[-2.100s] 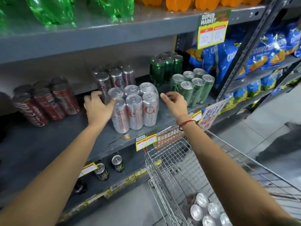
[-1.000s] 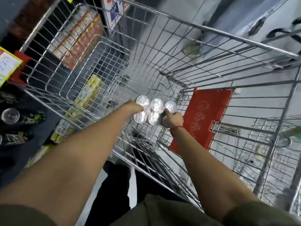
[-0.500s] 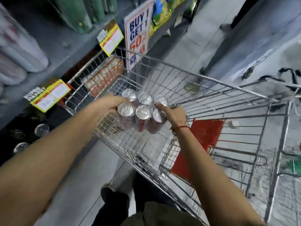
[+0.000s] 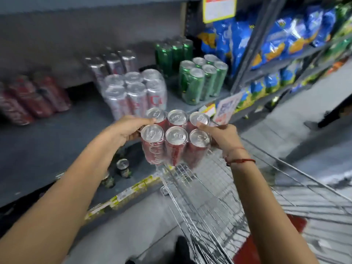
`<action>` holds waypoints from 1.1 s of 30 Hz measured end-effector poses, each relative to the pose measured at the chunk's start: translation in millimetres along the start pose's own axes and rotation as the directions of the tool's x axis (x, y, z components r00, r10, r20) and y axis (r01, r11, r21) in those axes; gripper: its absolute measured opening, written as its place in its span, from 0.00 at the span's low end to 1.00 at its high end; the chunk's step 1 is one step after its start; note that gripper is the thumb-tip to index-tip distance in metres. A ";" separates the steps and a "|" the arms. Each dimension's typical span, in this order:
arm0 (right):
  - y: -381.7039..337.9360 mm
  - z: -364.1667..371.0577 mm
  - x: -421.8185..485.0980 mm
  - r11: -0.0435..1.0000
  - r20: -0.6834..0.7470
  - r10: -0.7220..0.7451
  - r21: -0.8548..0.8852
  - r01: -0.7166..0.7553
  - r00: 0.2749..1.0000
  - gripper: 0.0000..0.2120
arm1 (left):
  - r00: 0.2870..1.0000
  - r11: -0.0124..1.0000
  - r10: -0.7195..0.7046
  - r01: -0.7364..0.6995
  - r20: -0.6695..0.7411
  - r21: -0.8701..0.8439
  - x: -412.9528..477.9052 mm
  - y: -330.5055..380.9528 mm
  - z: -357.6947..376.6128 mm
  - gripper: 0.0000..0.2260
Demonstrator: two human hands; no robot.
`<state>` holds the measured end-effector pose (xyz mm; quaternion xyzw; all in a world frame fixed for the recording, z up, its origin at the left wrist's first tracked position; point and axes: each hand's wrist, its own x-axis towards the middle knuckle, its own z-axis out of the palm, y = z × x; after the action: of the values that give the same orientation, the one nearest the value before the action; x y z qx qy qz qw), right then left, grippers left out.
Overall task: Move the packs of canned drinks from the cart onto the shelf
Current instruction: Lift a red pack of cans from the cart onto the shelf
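Both hands clamp a six-pack of red cans (image 4: 172,141) between them, held in the air above the front rim of the wire cart (image 4: 219,197) and just short of the grey shelf (image 4: 47,149). The left hand (image 4: 125,130) presses its fingers against the pack's left side, thumb lying over the top edge; the right hand (image 4: 222,137) grips the right side, thumb on a can lid. A red string bracelet (image 4: 241,161) circles the right wrist. White Coca-Cola script runs down the nearest red can under the shrink wrap.

On the shelf, a silver pack (image 4: 133,92) shows a large red "C" and part of another letter; further silver cans stand behind it. To its right are green packs (image 4: 202,79), to its left a blurred red pack (image 4: 32,98). Blue snack bags (image 4: 285,35) fill the next bay; their print is too smeared to read, as are the yellow price tag (image 4: 219,8) above and the hanging sign (image 4: 226,109) at the shelf edge.

Half a second ago the pack was only rising out of the cart basket; now it is clear of the wires and up at shelf height, and the view has swung from the floor toward the shelf.
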<state>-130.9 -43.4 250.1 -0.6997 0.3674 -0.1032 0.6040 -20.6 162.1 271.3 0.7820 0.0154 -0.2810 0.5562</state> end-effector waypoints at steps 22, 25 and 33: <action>-109.9 295.3 -32.0 0.964 0.577 -0.124 -0.122 0.236 0.808 0.20 | 0.808 0.931 -0.191 -0.032 -0.558 -0.365 -48.1 -60.9 -265.4 0.11; -104.5 305.8 -27.2 0.960 0.585 -0.102 -0.155 0.234 0.805 0.24 | 0.804 0.923 -0.214 -0.019 -0.555 -0.384 -40.6 -67.4 -268.7 0.09; -93.6 312.1 -11.1 0.975 0.605 -0.062 -0.133 0.178 0.793 0.24 | 0.831 0.905 -0.277 0.058 -0.483 -0.421 -12.1 -80.0 -271.6 0.08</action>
<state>81.3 203.8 261.9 -0.7709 0.1209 0.1183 0.6140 56.9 434.7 268.6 0.6979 0.2942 -0.0932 0.6463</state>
